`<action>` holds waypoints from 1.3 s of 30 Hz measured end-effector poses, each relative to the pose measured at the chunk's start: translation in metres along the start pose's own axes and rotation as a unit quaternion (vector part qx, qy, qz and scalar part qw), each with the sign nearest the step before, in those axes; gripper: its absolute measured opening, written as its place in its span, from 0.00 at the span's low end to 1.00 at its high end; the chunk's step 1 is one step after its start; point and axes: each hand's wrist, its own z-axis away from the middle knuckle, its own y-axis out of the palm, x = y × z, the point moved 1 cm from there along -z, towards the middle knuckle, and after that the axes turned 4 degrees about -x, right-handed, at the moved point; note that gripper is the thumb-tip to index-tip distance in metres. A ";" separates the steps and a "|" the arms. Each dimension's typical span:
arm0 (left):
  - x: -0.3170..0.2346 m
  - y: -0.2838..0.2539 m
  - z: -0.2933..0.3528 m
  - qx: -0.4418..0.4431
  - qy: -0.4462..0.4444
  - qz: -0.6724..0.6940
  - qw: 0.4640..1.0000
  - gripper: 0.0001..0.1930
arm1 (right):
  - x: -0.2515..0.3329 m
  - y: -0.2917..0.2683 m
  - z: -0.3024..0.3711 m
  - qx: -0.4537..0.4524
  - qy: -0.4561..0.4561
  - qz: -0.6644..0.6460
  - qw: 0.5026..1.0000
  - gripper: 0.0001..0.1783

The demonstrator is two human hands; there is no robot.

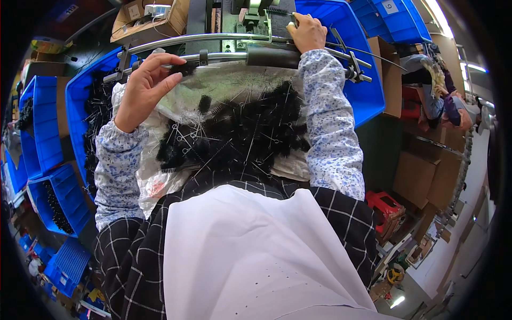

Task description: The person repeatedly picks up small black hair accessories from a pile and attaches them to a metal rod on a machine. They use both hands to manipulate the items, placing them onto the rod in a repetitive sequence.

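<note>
My left hand is raised at the left of the work area, its thumb and fingers pinching a small black bristle brush beside the chrome rail. My right hand reaches over the rail to the machine, fingers bent together at the end of a thin black wire brush. The fingertips there look yellowish, as if covered. Between my forearms lies a tangled pile of black twisted-wire brushes, several with looped wire ends, on a whitish plastic sheet.
A chrome rail with a dark padded sleeve crosses in front of the machine. Blue bins stand on both sides, the left one holding more brushes, the right one beside my forearm. A cardboard box sits far left. Another person is at the right.
</note>
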 end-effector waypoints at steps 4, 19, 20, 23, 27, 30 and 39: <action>-0.005 0.010 -0.007 0.013 -0.003 0.034 0.999 0.12 | -0.013 -0.014 -0.018 0.023 0.029 0.041 0.998 0.15; 0.004 0.051 -0.025 0.030 0.016 0.059 0.998 0.12 | 0.107 -0.108 0.054 0.278 -0.026 -0.349 0.895 0.19; 0.003 0.052 -0.025 0.025 0.023 0.057 0.998 0.11 | 0.121 -0.108 0.063 0.302 -0.040 -0.411 0.859 0.19; 0.004 0.050 -0.016 -0.006 0.018 0.058 0.998 0.16 | 0.127 -0.096 0.070 0.241 -0.073 -0.454 0.855 0.17; 0.018 0.036 -0.009 0.025 -0.051 -0.079 0.995 0.20 | 0.089 -0.073 0.039 0.097 -0.075 -0.202 0.972 0.14; 0.045 0.034 -0.009 0.104 -0.114 -0.228 0.961 0.25 | 0.043 -0.037 0.005 -0.043 -0.085 -0.002 0.995 0.13; 0.064 0.044 -0.004 0.200 -0.196 -0.200 0.939 0.26 | 0.039 -0.014 -0.015 -0.013 -0.097 0.083 0.992 0.13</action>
